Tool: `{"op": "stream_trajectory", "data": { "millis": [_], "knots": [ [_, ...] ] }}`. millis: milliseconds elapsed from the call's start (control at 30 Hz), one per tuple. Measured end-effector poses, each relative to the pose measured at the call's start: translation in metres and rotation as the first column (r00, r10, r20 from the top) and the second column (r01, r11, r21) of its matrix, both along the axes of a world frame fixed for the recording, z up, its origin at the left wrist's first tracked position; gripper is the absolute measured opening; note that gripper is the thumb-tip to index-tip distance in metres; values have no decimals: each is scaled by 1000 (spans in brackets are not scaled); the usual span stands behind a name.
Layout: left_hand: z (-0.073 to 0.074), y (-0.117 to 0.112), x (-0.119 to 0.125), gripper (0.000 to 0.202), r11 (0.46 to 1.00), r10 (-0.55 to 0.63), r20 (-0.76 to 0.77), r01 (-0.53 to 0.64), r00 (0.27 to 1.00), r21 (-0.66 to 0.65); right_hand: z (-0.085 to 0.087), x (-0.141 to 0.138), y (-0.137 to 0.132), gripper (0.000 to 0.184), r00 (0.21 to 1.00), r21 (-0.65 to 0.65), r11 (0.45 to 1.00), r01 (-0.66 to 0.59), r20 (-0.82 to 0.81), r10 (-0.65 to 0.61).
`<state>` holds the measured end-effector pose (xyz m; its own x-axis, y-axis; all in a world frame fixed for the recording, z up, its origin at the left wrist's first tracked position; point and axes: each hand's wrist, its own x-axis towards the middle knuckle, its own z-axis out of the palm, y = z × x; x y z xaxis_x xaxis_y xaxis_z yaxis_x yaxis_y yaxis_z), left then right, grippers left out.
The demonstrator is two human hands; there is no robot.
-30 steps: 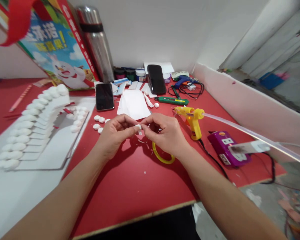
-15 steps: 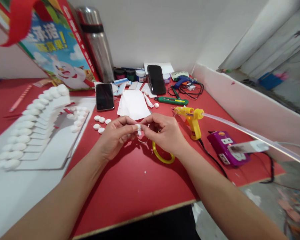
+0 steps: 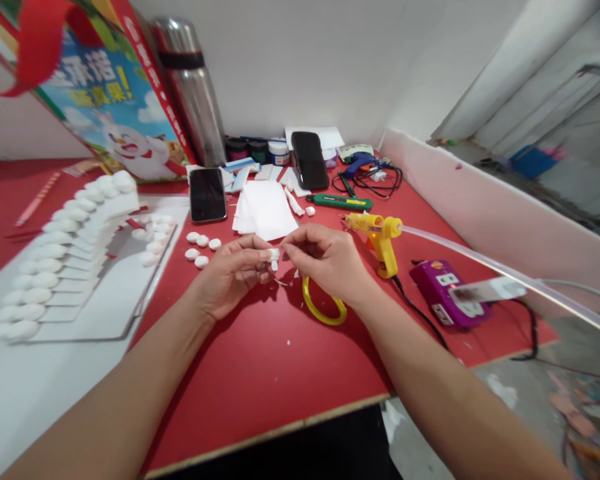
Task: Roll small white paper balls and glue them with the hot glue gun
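Observation:
My left hand [image 3: 237,272] pinches a small white twisted piece [image 3: 274,257], which looks like paper or tissue, between thumb and forefinger. Its lower end hangs below the fingertips. Just to the right, my right hand [image 3: 327,257] has its thumb and forefinger pressed together, a small gap from the white piece; whatever they may hold is too small to make out. A yellow loop [image 3: 324,313], like a scissor handle, shows under my right hand, and I cannot tell whether the hidden fingers hold it. Several white puffy pads [image 3: 201,261] lie left of my left hand.
A white stepped model [image 3: 75,273] edged with white pads stands left on a board. A yellow glue gun [image 3: 383,243] with a long glue stick and a purple power strip [image 3: 450,293] are right. Behind lie white paper [image 3: 265,210], phones [image 3: 209,195] and a green cutter [image 3: 340,202].
My right fingertips have come slightly away from the white piece, opening a small gap. The left hand keeps hold of it. The view has shifted slightly.

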<state>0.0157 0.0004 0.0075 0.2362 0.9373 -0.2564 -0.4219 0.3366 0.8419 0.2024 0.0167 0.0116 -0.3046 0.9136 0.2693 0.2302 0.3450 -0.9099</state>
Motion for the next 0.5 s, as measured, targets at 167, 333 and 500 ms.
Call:
{"op": "stream_trajectory", "data": {
  "millis": [167, 333, 500],
  "knots": [
    [-1, 0, 0, 20, 999, 29, 12, -29, 999, -45, 31, 16, -7, 25, 927, 187, 964, 186, 290, -236],
    [3, -1, -1, 22, 995, 86, 55, -83, 995, -60, 58, 60, -47, 23, 586, 259, 954, 152, 753, -298],
    [4, -1, 1, 22, 996, 79, 77, -76, 994, -43, 26, 105, -68, 28, 366, 476, 801, 362, 718, -592]
  ]
}}
